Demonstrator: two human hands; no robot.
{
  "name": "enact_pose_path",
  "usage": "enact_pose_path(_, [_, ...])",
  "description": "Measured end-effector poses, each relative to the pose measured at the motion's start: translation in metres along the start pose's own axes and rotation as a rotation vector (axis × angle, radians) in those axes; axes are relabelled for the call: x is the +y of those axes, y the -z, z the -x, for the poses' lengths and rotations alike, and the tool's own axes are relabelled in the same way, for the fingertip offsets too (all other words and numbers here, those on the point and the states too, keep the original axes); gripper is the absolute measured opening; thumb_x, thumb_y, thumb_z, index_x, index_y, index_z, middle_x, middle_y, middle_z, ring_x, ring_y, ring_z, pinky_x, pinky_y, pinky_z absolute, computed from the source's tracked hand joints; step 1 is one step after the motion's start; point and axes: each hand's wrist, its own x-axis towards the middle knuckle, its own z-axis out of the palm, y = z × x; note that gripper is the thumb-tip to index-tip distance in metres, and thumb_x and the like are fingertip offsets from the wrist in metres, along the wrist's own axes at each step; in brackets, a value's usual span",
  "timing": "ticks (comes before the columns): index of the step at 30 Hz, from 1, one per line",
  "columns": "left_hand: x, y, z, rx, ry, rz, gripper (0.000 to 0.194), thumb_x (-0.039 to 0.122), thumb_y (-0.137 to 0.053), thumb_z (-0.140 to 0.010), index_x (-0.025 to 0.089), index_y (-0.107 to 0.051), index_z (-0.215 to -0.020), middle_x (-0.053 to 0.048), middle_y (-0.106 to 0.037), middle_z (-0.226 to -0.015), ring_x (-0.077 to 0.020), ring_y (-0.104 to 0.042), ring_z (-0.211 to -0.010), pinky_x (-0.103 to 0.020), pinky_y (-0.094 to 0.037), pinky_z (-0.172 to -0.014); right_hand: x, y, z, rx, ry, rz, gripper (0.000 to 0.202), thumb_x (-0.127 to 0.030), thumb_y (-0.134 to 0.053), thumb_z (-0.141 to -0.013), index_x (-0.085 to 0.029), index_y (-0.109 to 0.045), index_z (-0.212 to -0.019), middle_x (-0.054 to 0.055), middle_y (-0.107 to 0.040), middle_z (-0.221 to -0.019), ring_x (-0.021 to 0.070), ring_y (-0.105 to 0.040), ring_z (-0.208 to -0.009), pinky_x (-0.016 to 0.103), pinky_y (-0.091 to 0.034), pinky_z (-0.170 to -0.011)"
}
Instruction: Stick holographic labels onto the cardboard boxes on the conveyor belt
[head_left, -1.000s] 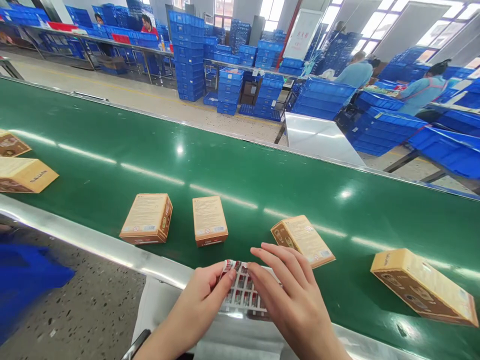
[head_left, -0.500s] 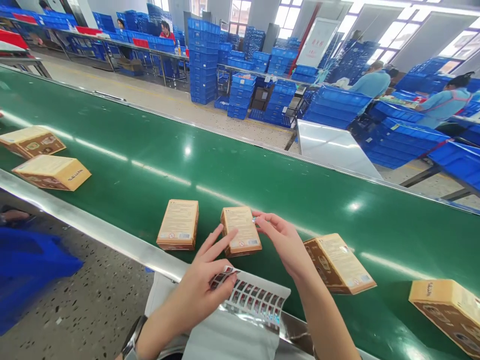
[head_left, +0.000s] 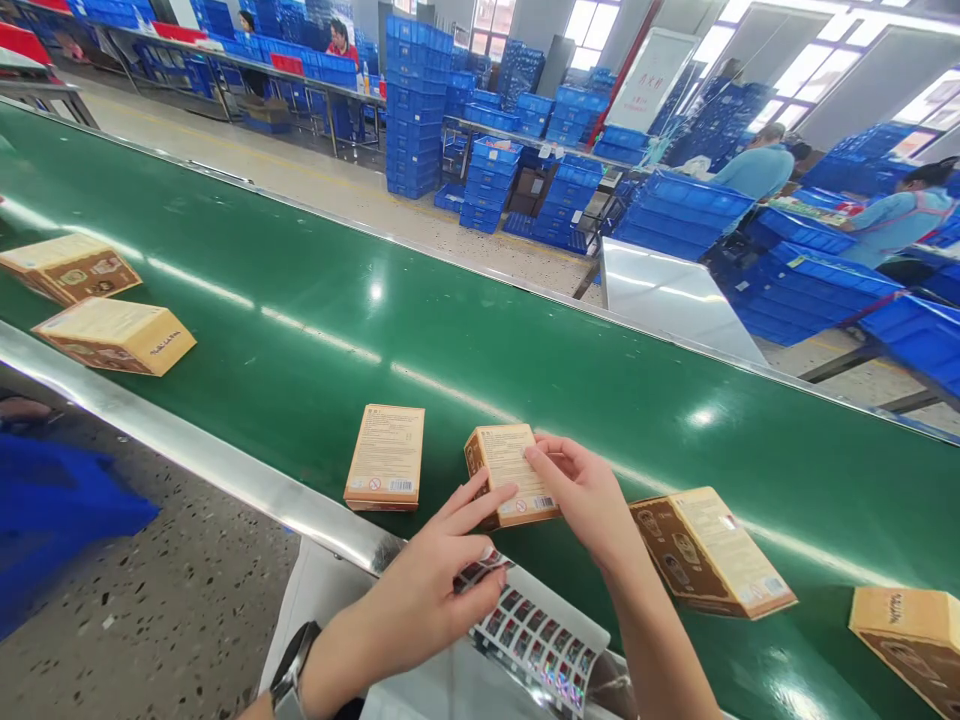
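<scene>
My left hand (head_left: 442, 570) pinches a sheet of small shiny stickers (head_left: 536, 635) between thumb and a finger, while its other fingertips rest on a tan and brown box (head_left: 510, 468). At the right side of that box, my right hand (head_left: 581, 490) has its thumb on the top face and its fingers by the edge; anything under the thumb is hidden. Another box (head_left: 386, 455) lies just to the left on the green belt (head_left: 315, 290). To the right sits a tilted-looking box (head_left: 720, 550) with a small shiny sticker on its pale face.
More boxes stand on the belt, two at the far left (head_left: 120, 335) and one at the right edge (head_left: 907, 640). A metal rail (head_left: 187, 440) runs along the near side. Beyond the belt are blue crates (head_left: 416, 110), a metal table (head_left: 667, 295) and seated people.
The boxes have shifted to the right in view, and both hands have moved along with the middle one. My right thumb has come from beside that box onto its top face.
</scene>
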Motion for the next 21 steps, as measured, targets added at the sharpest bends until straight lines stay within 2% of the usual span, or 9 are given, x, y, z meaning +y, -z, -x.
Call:
enact_pose_path(4, [0.002,-0.004,-0.001,-0.029,-0.006,-0.045,0.027,0.008,-0.057,-0.089,0.020,-0.053,-0.066,-0.007,-0.039,-0.163,-0.0326,-0.016,-0.156,-0.052,-0.028,-0.125,0.000,-0.005,0.012,0.194,0.031,0.134,0.035,-0.059,-0.064,-0.073,-0.025,-0.059,-0.077,0.013,-0.073,-0.102,0.0319,-0.066,-0.097,0.045,-0.050,-0.085])
enact_pose_path(9, [0.000,-0.011,-0.005,-0.065,-0.024,-0.059,0.027,0.008,-0.056,-0.090,0.020,-0.053,-0.067,-0.007,-0.034,-0.165,-0.0318,-0.014,-0.157,-0.052,-0.030,-0.124,0.006,-0.006,0.017,0.291,-0.045,0.158,0.038,-0.058,-0.064,-0.078,-0.026,-0.050,-0.093,0.008,-0.071,-0.083,0.0283,-0.069,-0.072,0.037,-0.051,-0.059])
enact_pose_path(14, [0.001,-0.016,-0.008,-0.098,-0.048,-0.042,0.025,0.011,-0.055,-0.091,0.020,-0.052,-0.068,-0.010,-0.037,-0.164,-0.0319,-0.019,-0.156,-0.051,-0.028,-0.124,0.022,0.007,0.006,0.361,-0.013,0.113,0.036,-0.056,-0.056,-0.079,-0.025,-0.049,-0.094,0.007,-0.073,-0.080,0.0246,-0.067,-0.064,0.035,-0.050,-0.056])
enact_pose_path(16, [0.003,-0.016,-0.005,-0.073,-0.069,-0.009,0.023,0.015,-0.053,-0.093,0.020,-0.054,-0.070,-0.013,-0.047,-0.157,-0.0319,-0.026,-0.154,-0.049,-0.030,-0.122,0.023,0.016,0.007,0.365,-0.010,0.109,0.035,-0.054,-0.055,-0.078,-0.023,-0.053,-0.095,0.008,-0.074,-0.080,0.0247,-0.067,-0.064,0.035,-0.051,-0.056])
enact_pose_path(18, [0.005,-0.017,0.001,-0.022,-0.032,0.041,0.022,0.021,-0.051,-0.094,0.020,-0.054,-0.072,-0.015,-0.068,-0.132,-0.0315,-0.051,-0.139,-0.044,-0.042,-0.112,0.020,0.026,0.017,0.371,0.022,0.134,0.035,-0.054,-0.056,-0.080,-0.022,-0.058,-0.095,0.010,-0.075,-0.084,0.0255,-0.069,-0.070,0.035,-0.052,-0.058])
enact_pose_path(19, [0.006,-0.017,0.004,0.005,0.021,0.061,0.025,0.024,-0.050,-0.095,0.020,-0.052,-0.070,-0.012,-0.075,-0.109,-0.0293,-0.065,-0.118,-0.039,-0.050,-0.100,0.016,0.029,0.025,0.374,0.069,0.171,0.033,-0.052,-0.055,-0.084,-0.022,-0.061,-0.096,0.010,-0.076,-0.088,0.0257,-0.070,-0.074,0.034,-0.052,-0.059])
enact_pose_path(20, [0.007,-0.018,0.007,0.030,0.085,0.077,0.030,0.028,-0.049,-0.095,0.021,-0.048,-0.066,-0.007,-0.072,-0.083,-0.0247,-0.070,-0.091,-0.034,-0.054,-0.083,0.012,0.031,0.034,0.364,0.146,0.224,0.030,-0.050,-0.055,-0.088,-0.022,-0.063,-0.096,0.009,-0.076,-0.089,0.0252,-0.071,-0.078,0.033,-0.053,-0.060])
enact_pose_path(21, [0.007,-0.019,0.009,0.052,0.148,0.094,0.034,0.032,-0.048,-0.095,0.021,-0.043,-0.064,-0.001,-0.061,-0.065,-0.0189,-0.062,-0.069,-0.029,-0.049,-0.067,0.007,0.031,0.045,0.334,0.255,0.290,0.026,-0.046,-0.054,-0.093,-0.023,-0.065,-0.096,0.008,-0.076,-0.091,0.0242,-0.072,-0.080,0.032,-0.054,-0.061])
